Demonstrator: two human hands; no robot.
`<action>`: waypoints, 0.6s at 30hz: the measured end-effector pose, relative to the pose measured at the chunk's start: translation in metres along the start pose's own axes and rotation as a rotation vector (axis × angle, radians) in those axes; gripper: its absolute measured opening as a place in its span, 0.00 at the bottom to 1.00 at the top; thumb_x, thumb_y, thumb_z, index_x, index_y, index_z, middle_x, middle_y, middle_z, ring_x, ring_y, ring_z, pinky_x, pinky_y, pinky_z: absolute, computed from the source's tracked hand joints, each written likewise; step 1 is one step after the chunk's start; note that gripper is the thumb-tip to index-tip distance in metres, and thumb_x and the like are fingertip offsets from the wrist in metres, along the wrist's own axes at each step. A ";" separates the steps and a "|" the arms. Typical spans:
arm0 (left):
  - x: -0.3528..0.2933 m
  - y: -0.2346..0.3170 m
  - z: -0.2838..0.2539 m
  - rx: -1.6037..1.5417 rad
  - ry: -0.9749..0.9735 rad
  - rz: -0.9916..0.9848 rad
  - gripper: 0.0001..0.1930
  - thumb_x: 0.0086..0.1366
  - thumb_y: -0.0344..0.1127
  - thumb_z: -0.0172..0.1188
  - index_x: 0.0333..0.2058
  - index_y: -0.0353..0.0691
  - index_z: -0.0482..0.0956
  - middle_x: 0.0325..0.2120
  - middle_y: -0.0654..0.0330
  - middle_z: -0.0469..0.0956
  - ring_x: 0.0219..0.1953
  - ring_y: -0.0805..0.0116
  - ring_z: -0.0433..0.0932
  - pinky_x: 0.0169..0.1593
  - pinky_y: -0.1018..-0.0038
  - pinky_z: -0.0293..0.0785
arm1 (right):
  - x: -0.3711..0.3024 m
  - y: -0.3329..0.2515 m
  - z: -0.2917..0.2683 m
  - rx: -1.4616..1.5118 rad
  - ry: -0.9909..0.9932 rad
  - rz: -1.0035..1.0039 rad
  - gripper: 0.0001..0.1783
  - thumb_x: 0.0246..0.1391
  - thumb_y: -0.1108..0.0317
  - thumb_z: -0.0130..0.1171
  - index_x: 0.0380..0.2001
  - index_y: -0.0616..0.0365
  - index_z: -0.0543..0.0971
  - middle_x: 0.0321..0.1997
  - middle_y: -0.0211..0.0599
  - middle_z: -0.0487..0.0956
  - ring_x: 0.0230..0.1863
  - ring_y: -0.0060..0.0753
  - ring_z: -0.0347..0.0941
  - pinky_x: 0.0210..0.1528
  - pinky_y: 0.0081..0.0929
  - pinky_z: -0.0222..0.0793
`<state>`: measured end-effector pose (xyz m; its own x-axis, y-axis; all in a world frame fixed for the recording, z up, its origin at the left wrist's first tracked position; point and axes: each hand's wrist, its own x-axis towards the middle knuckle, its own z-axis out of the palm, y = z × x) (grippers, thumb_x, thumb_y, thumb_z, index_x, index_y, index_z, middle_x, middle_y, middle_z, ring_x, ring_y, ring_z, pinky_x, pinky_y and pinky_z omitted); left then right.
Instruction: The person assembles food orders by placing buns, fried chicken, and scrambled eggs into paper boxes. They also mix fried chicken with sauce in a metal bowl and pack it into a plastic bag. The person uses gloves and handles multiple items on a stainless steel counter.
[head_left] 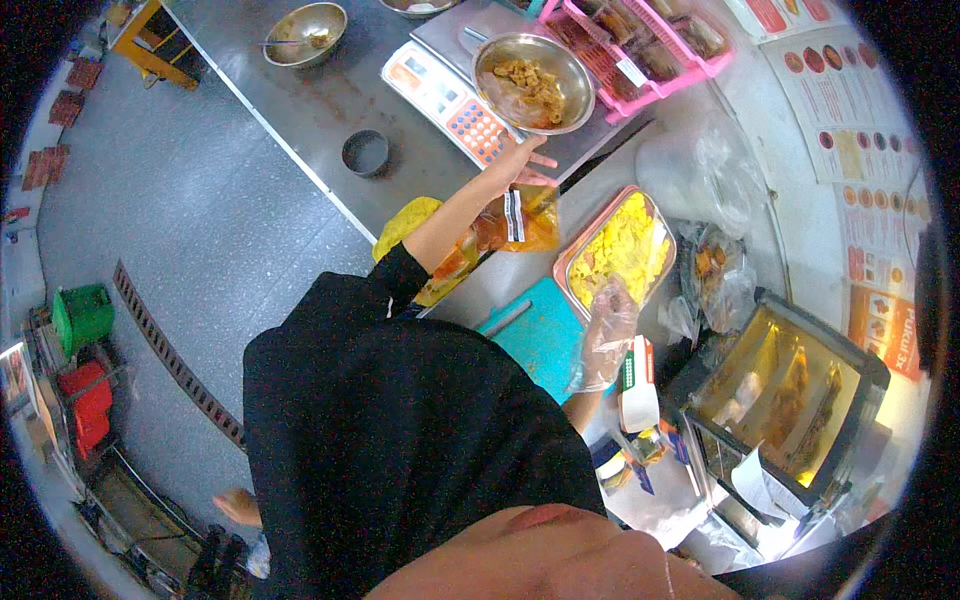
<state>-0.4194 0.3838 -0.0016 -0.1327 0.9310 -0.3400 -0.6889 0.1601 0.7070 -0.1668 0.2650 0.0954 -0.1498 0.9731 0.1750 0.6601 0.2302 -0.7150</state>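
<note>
My left hand [520,168] is bare, its fingers spread, at the near rim of a steel bowl [535,80] holding brown, saucy chunks. The bowl rests on a white digital scale [450,105]. Under that hand lies a clear pouch of orange-brown sauce [530,220] with a white label. My right hand [608,325], in a clear plastic glove, has its fingers bunched at the near end of a rectangular tray [568,275] of yellow food pieces [625,240] that look like scrambled egg. The fingertips are in the food and partly hidden. Beneath my right wrist is a turquoise cutting board [545,345].
A pink basket [625,85] of packets stands at the far right, and a second steel bowl [305,35] at the far left. A dark round ring or dish [366,153] sits on the steel table [300,110]. To the right is a lit glass display warmer [780,390].
</note>
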 end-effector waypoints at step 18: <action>0.059 -0.025 -0.004 0.840 -0.107 0.579 0.29 0.57 0.50 0.60 0.50 0.33 0.69 0.45 0.47 0.73 0.46 0.53 0.74 0.52 0.64 0.70 | -0.047 0.056 -0.076 -0.297 0.369 -0.006 0.17 0.58 0.59 0.50 0.44 0.59 0.76 0.44 0.43 0.76 0.46 0.45 0.71 0.50 0.39 0.65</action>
<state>-0.4129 0.4329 -0.0420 -0.1934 0.9563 0.2192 0.1879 -0.1832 0.9650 -0.0669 0.2312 0.0981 0.0818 0.8913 0.4460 0.8501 0.1712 -0.4981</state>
